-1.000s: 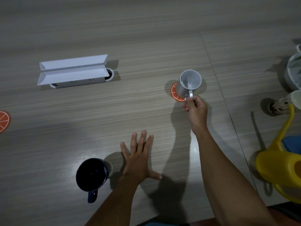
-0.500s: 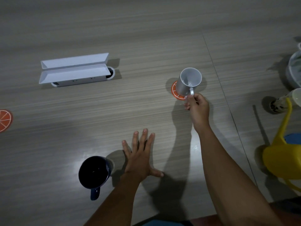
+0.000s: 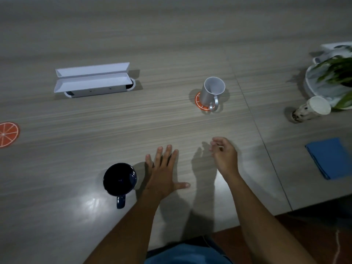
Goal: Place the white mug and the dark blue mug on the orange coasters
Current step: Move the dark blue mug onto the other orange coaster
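Your left hand [image 3: 163,173] lies flat on the table [image 3: 171,44], palm down, fingers spread, holding nothing. The dark blue mug [image 3: 119,180] stands upright just beside its little-finger side, handle toward you, not touching. Your right hand [image 3: 223,154] hovers empty, fingers loosely curled. Ahead of it, well apart, the white mug [image 3: 212,92] stands upright on an orange coaster [image 3: 199,101], handle facing you. A second orange coaster [image 3: 8,134] lies bare, far out past your left hand. A blue cloth [image 3: 330,157] lies off to the outer side of your right hand.
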### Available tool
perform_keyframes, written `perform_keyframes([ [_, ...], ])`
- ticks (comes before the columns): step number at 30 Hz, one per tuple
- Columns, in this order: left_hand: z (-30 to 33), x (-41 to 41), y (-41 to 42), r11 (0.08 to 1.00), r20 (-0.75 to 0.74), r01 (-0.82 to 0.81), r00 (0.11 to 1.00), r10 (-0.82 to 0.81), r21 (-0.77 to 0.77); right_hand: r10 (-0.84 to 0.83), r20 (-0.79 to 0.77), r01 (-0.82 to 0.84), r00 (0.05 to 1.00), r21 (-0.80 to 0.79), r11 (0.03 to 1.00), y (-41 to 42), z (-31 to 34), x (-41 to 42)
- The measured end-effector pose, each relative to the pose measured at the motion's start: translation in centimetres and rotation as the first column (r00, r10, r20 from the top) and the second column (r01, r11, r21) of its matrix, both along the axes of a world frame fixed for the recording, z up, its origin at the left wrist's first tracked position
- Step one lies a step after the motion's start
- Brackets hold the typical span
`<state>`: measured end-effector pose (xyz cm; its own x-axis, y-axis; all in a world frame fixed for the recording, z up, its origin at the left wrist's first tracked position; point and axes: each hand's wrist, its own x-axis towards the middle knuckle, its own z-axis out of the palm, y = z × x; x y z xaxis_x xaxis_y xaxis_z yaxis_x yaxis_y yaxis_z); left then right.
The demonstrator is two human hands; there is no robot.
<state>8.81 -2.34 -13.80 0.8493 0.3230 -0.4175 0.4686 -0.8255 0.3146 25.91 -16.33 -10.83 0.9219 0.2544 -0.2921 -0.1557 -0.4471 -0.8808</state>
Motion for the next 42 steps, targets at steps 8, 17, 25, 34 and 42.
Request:
perform_keyframes([
  [8, -0.6, -11.0, -1.7, 0.994, 0.277, -0.021, 0.960, 0.050, -0.104, 0.387, 0.126, -0.341, 0.913, -0.284, 0.896, -0.9, -1.6, -10.0],
  [17, 1.2, -19.5, 0.7, 0.829, 0.458, -0.472, 0.692, 0.558, -0.298, 0.802, 0.154, -0.575, 0.578, -0.620, 0.534, 1.8, -4.0, -17.1],
  [25, 3.7, -18.8, 1.4, 0.644, 0.391, -0.453, 0.533, 0.750, -0.617, 0.842, 0.099, -0.549, 0.531, -0.716, 0.430, 1.8, -4.1, -17.4],
  [34, 4.2, -18.3, 2.4, 0.553, 0.354, -0.413, 0.466, 0.811, -0.723, 0.822, 0.056, -0.553, 0.566, -0.713, 0.430, 2.7, -3.2, -18.1],
  [42, 5.0, -21.2, 6.0, 0.305, 0.213, -0.382, 0.265, 0.941, -0.872, 0.847, 0.083, -0.584, 0.526, -0.688, 0.431, 6.2, -1.7, -21.0],
])
